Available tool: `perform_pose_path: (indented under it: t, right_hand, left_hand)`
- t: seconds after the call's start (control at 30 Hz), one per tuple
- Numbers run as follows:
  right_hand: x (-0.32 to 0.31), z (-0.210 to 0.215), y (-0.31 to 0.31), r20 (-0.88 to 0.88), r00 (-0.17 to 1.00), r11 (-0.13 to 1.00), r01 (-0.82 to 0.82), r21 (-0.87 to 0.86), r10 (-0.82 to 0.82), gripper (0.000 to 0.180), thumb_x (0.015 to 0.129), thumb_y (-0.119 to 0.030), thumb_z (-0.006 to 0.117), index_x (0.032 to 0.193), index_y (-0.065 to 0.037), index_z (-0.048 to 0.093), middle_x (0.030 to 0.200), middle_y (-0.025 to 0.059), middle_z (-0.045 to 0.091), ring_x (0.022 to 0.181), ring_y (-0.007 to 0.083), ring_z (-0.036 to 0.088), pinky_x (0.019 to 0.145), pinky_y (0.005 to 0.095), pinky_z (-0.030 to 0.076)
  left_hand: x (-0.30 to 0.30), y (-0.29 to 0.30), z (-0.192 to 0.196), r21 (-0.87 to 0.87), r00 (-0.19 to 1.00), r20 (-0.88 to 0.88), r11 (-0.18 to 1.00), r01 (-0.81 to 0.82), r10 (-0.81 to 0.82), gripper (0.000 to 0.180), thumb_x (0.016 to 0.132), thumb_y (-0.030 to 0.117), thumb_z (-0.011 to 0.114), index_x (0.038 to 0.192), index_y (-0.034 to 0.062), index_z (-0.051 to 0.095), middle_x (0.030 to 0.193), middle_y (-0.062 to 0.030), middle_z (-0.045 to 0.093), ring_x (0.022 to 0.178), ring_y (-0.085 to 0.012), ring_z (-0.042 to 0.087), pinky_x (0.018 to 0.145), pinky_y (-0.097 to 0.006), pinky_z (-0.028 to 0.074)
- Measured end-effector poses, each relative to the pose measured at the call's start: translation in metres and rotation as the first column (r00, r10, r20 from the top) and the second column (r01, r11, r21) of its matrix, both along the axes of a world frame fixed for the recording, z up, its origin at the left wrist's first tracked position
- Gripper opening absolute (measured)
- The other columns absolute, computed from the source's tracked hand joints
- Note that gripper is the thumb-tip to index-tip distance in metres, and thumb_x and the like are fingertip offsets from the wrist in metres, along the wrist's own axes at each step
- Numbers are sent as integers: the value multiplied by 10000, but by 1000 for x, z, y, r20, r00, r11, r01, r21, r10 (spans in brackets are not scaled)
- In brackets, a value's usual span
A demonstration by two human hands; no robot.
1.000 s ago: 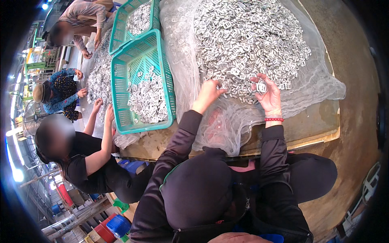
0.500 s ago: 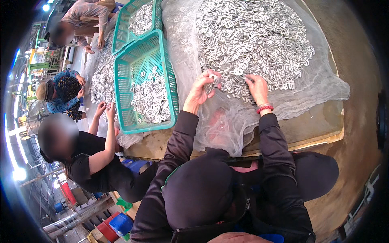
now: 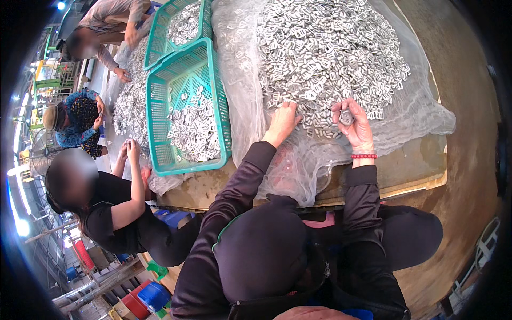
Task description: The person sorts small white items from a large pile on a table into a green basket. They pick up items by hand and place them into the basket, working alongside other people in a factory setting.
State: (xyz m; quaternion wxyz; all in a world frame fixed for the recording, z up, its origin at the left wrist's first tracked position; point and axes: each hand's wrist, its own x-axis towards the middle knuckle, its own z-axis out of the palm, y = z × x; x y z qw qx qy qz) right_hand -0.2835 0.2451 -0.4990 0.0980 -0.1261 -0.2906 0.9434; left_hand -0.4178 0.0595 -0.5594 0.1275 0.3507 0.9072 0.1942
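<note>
A large heap of small silver metal buckles [image 3: 330, 53] lies on a sheet of white mesh netting [image 3: 416, 120]. At the heap's near edge is my left hand [image 3: 284, 122], back up, its fingers curled down among the buckles. Whatever its fingertips hold is hidden beneath them. My right hand [image 3: 358, 130], with a red bead bracelet on the wrist, is turned palm up just to the right. Its bent fingers and thumb hold a metal buckle [image 3: 346, 117] above the heap's near edge.
Left of the netting stands a green plastic basket [image 3: 226, 117] partly filled with buckles, with a second green basket [image 3: 152, 40] behind it. Beyond them lies another buckle heap [image 3: 128, 104], where several co-workers sit. The table's wooden edge [image 3: 410, 186] runs in front of me.
My left hand has moved right and turned back up, down to the heap. My right hand has shifted right and nearer, turning palm up with a buckle now showing in it.
</note>
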Motion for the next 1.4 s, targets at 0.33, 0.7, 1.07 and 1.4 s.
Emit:
perform_pose_path:
  t: [0.33,0.7,1.07,1.4]
  right_hand:
    - [-5,-60,-54,546,813,50,-548,835,-199,249,688,-139,726,937,-127,724,877,152,684,880,293,657,762,378,505]
    - [-6,-22,-10,101,995,999,9,39,-12,124,779,-118,619,865,-62,550,867,54,586,696,190,565,416,188,365]
    - [2,-6,-10,207,977,998,-52,23,46,274,880,-257,603,995,-9,593,910,155,626,674,163,569,366,178,344]
    - [-5,-35,-38,234,944,967,-196,-164,231,309,859,-175,644,1124,-19,612,887,71,652,629,148,609,400,157,355]
  left_hand:
    - [-26,-23,56,510,250,827,487,-709,-503,169,787,21,588,877,102,470,894,-95,560,725,-177,607,382,-215,436]
    - [-7,-18,23,203,947,239,965,168,-215,283,736,116,726,999,89,623,866,-93,611,724,-278,620,510,-370,482]
    - [-8,-6,63,393,667,739,866,-310,-97,169,908,240,615,874,77,585,720,7,555,614,-54,528,407,-226,356]
    - [4,9,97,577,902,246,801,159,-356,208,864,160,633,1049,70,601,738,15,576,530,-38,461,441,-216,344]
